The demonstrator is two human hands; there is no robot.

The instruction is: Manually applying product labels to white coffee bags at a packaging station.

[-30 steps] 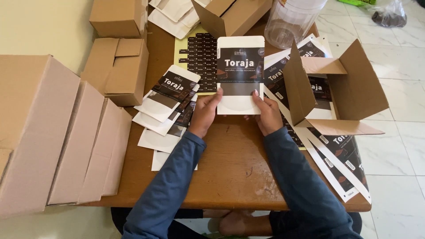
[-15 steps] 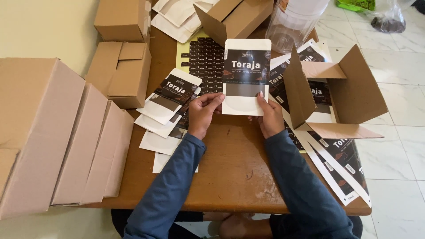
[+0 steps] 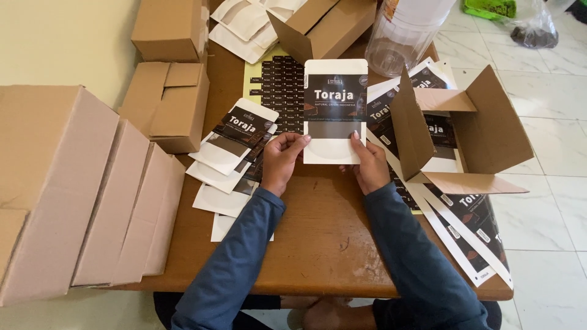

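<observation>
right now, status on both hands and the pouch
Left hand and right hand both grip the white-and-black pouch by its bottom edge. Held upright over the wooden table. Nothing blocking.

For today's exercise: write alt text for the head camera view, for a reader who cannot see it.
Two hands, the left hand and right hand, hold a flat white pouch with a black label upright over a wooden table. More pouches lie fanned to the left, and an open cardboard box stands to the right.
</observation>
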